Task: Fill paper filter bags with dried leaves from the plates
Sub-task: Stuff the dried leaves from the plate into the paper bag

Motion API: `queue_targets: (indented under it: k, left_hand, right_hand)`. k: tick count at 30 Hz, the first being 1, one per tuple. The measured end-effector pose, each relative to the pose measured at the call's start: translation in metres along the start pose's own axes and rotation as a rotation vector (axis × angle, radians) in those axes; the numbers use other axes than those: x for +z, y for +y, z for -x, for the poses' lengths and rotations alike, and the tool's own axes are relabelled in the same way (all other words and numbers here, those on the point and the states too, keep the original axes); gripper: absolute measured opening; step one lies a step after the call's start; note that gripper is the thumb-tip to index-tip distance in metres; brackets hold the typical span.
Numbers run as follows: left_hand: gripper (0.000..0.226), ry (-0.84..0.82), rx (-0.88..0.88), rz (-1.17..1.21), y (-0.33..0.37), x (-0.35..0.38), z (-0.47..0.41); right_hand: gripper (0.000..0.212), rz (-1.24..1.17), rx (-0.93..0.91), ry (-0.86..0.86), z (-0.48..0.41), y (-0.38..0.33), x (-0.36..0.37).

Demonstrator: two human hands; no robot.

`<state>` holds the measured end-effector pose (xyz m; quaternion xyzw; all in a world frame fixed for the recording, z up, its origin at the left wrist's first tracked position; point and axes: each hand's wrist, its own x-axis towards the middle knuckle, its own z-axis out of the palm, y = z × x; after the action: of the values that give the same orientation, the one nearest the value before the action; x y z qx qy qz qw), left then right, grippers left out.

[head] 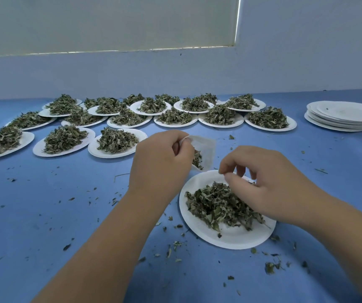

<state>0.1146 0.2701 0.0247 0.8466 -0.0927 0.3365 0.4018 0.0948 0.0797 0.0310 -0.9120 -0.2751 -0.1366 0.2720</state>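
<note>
Head view: filter bag (206,147) held beside plate (230,239).
Bag pinched in the grip of the left hand (160,158); right hand (269,178) curls over the dried leaves (217,204); its grip's hold unclear.

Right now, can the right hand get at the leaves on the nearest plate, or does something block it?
Probably yes. The right hand hangs over the nearest plate, close to the leaf pile, with nothing between them. The left hand holds the filter bag aside, past the plate's rim.
</note>
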Motion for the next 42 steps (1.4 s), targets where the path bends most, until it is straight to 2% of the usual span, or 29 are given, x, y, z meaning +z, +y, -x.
queue_targets:
  k: [2, 8, 11, 15, 30, 35, 42]
  left_hand:
    - [0.024, 0.013, -0.001, 0.008, -0.001, -0.001, -0.001]
    - [0.023, 0.033, 0.015, 0.015, -0.003, -0.004, -0.002]
    - [0.022, 0.026, 0.012, 0.021, -0.003, -0.004, -0.002]
    - [0.023, 0.02, 0.017, 0.015, -0.004, -0.004, -0.002]
    - [0.026, 0.009, 0.035, -0.001, -0.007, -0.003, -0.001]
    - [0.025, 0.024, 0.021, -0.016, -0.005, -0.004, -0.002]
    - [0.022, 0.081, 0.101, -0.046, 0.002, -0.009, -0.002]
  right_hand:
    - [0.005, 0.085, -0.021, -0.105, 0.001, -0.002, -0.001]
    - [0.057, 0.209, -0.07, -0.272, 0.007, -0.006, -0.002]
    - [0.064, 0.239, -0.053, -0.36, 0.008, -0.008, 0.0]
    - [0.059, 0.252, -0.032, -0.381, 0.007, -0.01, 0.002]
    - [0.018, 0.294, -0.017, -0.369, 0.006, -0.011, 0.013]
    - [0.012, 0.202, -0.027, -0.329, 0.006, -0.011, 0.012]
    - [0.003, 0.048, -0.028, -0.229, 0.005, -0.008, 0.006]
